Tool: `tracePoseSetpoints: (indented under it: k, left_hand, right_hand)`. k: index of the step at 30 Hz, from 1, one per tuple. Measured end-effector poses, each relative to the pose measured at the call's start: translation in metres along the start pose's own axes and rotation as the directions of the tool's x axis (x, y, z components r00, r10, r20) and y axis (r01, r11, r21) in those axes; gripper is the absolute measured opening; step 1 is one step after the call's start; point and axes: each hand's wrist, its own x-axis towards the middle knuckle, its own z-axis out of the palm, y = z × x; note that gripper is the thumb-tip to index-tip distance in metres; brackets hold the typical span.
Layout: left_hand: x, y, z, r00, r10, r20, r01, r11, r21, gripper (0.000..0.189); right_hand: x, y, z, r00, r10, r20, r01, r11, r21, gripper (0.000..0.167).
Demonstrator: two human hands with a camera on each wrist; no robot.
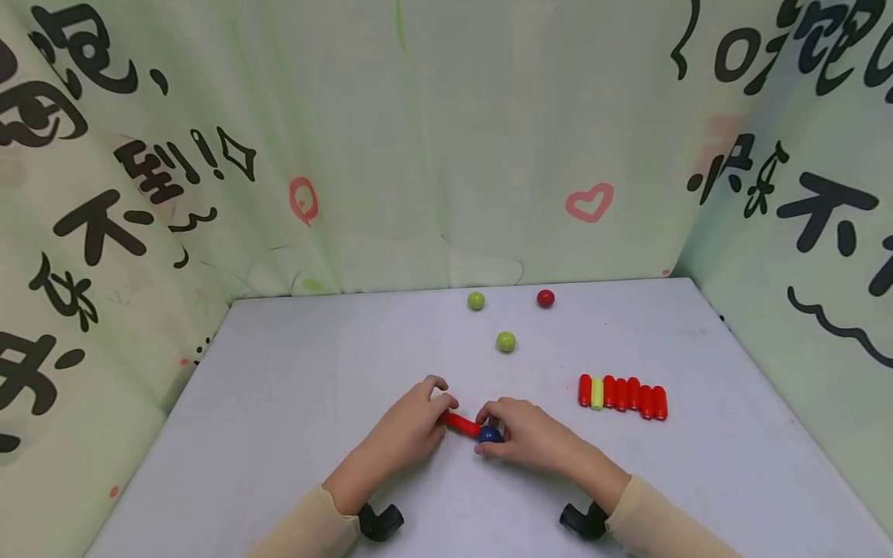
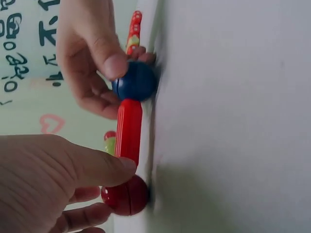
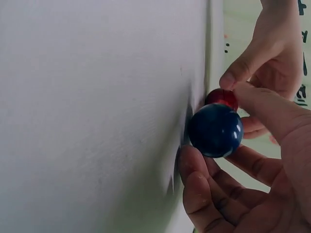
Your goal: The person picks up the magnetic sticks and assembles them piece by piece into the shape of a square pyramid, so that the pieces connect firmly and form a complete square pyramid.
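A short red rod (image 2: 129, 131) joins a shiny red ball (image 2: 131, 196) at one end and meets a dark blue ball (image 2: 138, 80) at the other. My left hand (image 1: 415, 422) grips the red ball, its thumb lying across the place where rod and ball meet. Thumb and fingers of my right hand (image 1: 533, 435) pinch the blue ball (image 3: 216, 130) from the opposite side. Both hands are low over the white table. From the right wrist the blue ball hides the rod.
On the right of the table (image 1: 314, 356) lies a row of several red rods (image 1: 621, 394) with one yellow-green rod (image 1: 597, 394) among them. Farther back are two green balls (image 1: 505, 342) and one red ball (image 1: 546, 298). Printed curtains (image 1: 488, 155) enclose the table.
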Motion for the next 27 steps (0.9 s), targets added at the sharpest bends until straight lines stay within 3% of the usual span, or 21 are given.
tracePoseSetpoints:
  k: [5,8,12,16,18,21,27]
  left_hand:
    - [-0.001,0.014,0.005,0.995,0.089,-0.056,-0.087,0.996,0.033,0.022]
    - [-0.002,0.023,0.008,0.994,0.101,-0.043,-0.098,0.993,0.058,0.023]
    - [-0.004,0.033,0.010,0.999,0.045,0.011,-0.046,0.997,0.069,0.033]
    - [-0.005,0.039,0.012,0.997,-0.024,0.069,0.021,0.999,0.048,0.041]
    - [-0.006,0.040,0.012,0.995,-0.046,0.085,0.042,0.998,0.044,0.042]
    - [-0.007,0.039,0.011,0.992,-0.081,0.096,0.078,0.996,0.034,0.041]
    - [-0.007,0.029,0.008,0.981,-0.148,0.127,0.150,0.989,-0.008,0.039]
  right_hand:
    - [-0.007,0.006,-0.010,0.993,0.051,-0.107,-0.053,0.998,-0.023,0.041]
    - [-0.011,0.014,-0.021,0.977,0.094,-0.192,-0.111,0.990,-0.082,0.038]
    - [-0.019,0.026,-0.037,0.947,0.174,-0.270,-0.226,0.958,-0.177,0.040]
    - [-0.032,0.038,-0.055,0.908,0.295,-0.297,-0.373,0.894,-0.251,0.049]
    - [-0.037,0.044,-0.061,0.896,0.324,-0.304,-0.408,0.869,-0.279,0.049]
    - [-0.041,0.051,-0.064,0.893,0.319,-0.317,-0.414,0.860,-0.299,0.045]
    - [-0.037,0.057,-0.060,0.906,0.258,-0.337,-0.365,0.879,-0.307,0.047]
